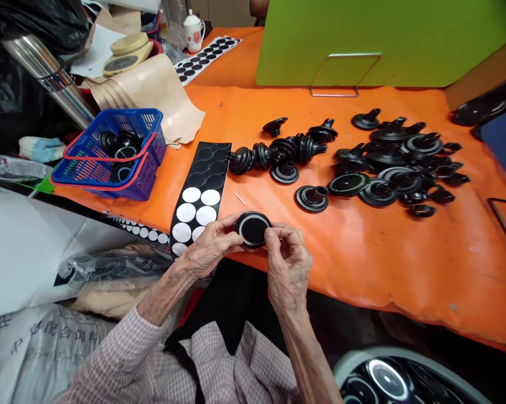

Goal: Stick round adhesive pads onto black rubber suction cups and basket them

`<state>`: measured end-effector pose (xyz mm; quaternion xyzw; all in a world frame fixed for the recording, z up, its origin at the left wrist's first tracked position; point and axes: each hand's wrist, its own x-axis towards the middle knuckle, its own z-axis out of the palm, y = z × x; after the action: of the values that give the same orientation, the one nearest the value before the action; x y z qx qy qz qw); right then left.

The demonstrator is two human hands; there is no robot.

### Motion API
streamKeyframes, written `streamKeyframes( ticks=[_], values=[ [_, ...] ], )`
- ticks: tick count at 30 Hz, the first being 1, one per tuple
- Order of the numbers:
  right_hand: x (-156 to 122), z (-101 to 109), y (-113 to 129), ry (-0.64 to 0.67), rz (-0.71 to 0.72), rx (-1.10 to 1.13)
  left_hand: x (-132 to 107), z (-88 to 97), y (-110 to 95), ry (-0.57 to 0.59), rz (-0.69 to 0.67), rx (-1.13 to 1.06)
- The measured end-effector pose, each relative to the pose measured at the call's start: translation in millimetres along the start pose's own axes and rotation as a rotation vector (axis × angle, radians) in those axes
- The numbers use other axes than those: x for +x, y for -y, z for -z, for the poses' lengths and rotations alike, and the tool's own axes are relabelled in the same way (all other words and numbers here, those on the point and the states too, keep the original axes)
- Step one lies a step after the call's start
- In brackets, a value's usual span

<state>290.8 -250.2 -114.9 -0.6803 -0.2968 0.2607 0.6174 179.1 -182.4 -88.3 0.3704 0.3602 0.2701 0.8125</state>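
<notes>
Both my hands hold one round black base part [253,229] at the near edge of the orange table [362,264], its flat underside with a black pad facing up. My left hand [208,247] grips its left rim with thumb and fingers. My right hand [287,265] pinches its right rim, fingertips pressing on the pad. Just left lies a black sticker sheet [200,193]; its upper circles are black pads and its lower circles are bare white.
A pile of black base parts [396,163] and a row of stacked ones [278,154] lie farther back. A blue basket [112,154] with some parts stands at left. Another sticker sheet [206,56], a green board [383,39], brown paper and bags surround.
</notes>
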Motion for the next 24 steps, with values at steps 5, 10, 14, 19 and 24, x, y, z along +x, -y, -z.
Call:
streamKeyframes(
  ticks=[5,10,14,19,24],
  values=[
    [-1.7,-3.0,-2.7,-0.019,0.145,-0.141,1.1,2.2,4.6,0.015,-0.023,-0.003],
    [-2.5,-6.5,-6.5,-0.032,0.362,-0.339,1.6,-0.2,6.6,-0.09,-0.053,-0.011],
    [-2.4,-14.6,-9.4,-0.07,0.566,-0.514,0.4,-0.7,5.4,-0.146,-0.074,-0.006],
    [-3.1,-21.2,-6.8,-0.108,0.465,-0.397,-5.2,2.2,1.2,-0.203,-0.086,-0.031],
    [13.4,-22.5,4.6,0.259,-0.008,-0.038,-13.7,14.2,-8.9,-0.182,-0.139,-0.033]
  ],
)
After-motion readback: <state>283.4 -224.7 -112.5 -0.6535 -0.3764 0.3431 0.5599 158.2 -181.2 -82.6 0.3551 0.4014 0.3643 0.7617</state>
